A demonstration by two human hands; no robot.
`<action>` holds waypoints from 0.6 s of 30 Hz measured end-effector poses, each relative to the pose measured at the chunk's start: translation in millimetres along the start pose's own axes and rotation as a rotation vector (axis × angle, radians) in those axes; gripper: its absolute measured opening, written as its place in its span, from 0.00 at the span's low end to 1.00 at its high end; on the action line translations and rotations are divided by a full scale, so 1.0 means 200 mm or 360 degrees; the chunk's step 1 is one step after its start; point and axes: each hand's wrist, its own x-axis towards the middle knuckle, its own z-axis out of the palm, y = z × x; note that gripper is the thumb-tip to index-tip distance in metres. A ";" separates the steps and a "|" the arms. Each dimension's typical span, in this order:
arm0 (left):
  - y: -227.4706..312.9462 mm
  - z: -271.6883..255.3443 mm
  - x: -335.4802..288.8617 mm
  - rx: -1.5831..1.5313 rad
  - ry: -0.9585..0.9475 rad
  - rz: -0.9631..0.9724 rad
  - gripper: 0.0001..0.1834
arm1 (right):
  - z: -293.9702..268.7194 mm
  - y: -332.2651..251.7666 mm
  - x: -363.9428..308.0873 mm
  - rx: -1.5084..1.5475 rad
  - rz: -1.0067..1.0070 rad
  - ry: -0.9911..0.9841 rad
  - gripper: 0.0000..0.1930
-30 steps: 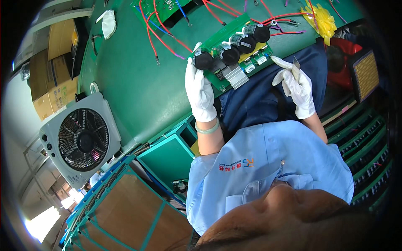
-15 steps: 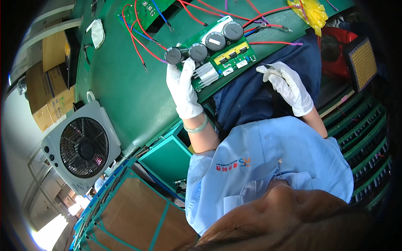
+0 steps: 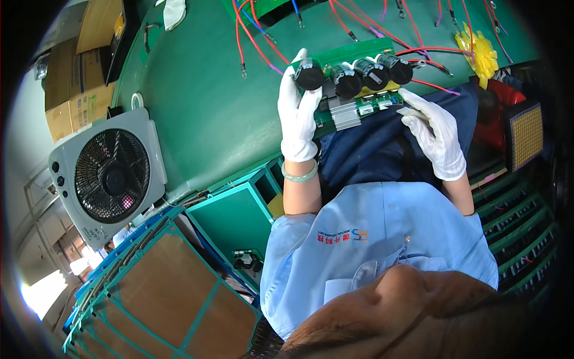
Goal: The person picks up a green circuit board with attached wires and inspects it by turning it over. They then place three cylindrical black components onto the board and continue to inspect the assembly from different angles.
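A: Biggest first?

B: Green counter point(image 3: 197, 90), approx. 10 to 2 o'clock; grey fan point(image 3: 113, 173) at 9. Then circuit board point(image 3: 351, 54), 1 o'clock, by the counter's near edge, tilted.

A: Worker's hands?

B: L. hand point(image 3: 299, 119), 12 o'clock, grips the board's left end. R. hand point(image 3: 439, 137), btwn 2 & 3, is at its right end, prob. touching; can't tell if it's holding anything.

A: Risks?

B: If the L. grip slips, the board could drop to the lap point(image 3: 371, 157). Red leads point(image 3: 429, 49) close behind might snag, too.

A: Qty, big to small?

B: 1 counter, 1 fan, 1 board held, 1 more green board point(image 3: 276, 7) part-seen at 12, 2 hands, 1 yellow bundle point(image 3: 478, 55) at 2, 1 heat sink point(image 3: 345, 113), 4 black capacitors point(image 3: 347, 82). Leads: too tangled to count.
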 end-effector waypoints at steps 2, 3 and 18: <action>-0.01 -0.02 0.00 0.0023 0.0017 0.0032 0.31 | 0.02 -0.01 0.01 -0.0042 -0.0079 -0.0001 0.21; -0.02 -0.02 0.00 0.0037 0.0004 0.0036 0.31 | 0.02 -0.01 0.00 -0.0073 -0.0104 0.0012 0.21; -0.07 -0.04 0.04 -0.0012 0.0016 -0.0050 0.31 | -0.13 -0.01 0.12 -0.1022 -0.0549 -0.0035 0.21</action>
